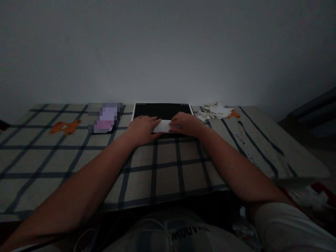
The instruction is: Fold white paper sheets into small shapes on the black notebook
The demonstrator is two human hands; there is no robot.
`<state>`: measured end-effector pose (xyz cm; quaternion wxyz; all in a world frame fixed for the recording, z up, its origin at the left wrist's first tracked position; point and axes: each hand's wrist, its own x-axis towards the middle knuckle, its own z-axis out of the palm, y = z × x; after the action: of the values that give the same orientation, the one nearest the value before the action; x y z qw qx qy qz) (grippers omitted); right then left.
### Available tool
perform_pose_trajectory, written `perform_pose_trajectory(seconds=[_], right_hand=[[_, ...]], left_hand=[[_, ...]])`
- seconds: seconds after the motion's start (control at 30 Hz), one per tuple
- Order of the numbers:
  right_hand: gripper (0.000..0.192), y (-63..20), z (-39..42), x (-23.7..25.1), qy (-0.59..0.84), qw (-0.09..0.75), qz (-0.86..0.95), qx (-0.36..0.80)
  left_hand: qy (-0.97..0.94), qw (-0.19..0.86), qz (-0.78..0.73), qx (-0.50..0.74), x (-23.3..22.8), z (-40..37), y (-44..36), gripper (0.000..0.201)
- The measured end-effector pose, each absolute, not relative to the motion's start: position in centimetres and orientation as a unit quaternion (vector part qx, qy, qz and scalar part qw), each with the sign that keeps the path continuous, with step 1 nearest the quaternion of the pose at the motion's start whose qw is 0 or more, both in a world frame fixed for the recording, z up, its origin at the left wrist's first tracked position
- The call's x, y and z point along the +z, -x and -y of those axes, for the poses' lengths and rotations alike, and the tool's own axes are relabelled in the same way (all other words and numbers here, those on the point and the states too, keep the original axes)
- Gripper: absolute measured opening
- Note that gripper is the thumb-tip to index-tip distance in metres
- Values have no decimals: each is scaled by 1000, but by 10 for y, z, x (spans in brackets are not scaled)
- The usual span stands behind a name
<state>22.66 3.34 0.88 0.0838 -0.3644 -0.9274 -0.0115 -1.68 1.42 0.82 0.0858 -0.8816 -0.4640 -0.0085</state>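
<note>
Dim room; person's left hand and right hand lie flat, fingers spread, pressing a small white paper on a black board atop a checked cloth; paper scraps nearby at right; prob. best w/ even, firm pressure along the fold.

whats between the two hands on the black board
A small white paper piece lies between the left hand and right hand, both touching it on the black board, in the head view.
</note>
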Motion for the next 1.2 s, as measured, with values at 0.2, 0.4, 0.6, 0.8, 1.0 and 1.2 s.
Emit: perform_pose_trajectory(seconds=[0.2,0.4,0.6,0.8,1.0,1.2], right_hand=[[39,-229,-36,4,337,117,933,40],[34,-229,-34,7,337,107,934,39],[30,-227,-32,12,340,92,935,23],[33,-224,-31,15,353,83,931,32],[33,-222,-29,17,396,66,916,13],[26,-226,-31,15,394,96,914,22]], left_hand=[[909,81,405,-52,8,-18,21,52],[927,29,369,-61,5,-25,27,49],[924,-1,375,-77,6,-26,33,46],[914,-19,395,-92,8,-28,36,48],[905,-3,414,-98,7,-30,34,54],[872,34,474,-115,7,-30,33,52]])
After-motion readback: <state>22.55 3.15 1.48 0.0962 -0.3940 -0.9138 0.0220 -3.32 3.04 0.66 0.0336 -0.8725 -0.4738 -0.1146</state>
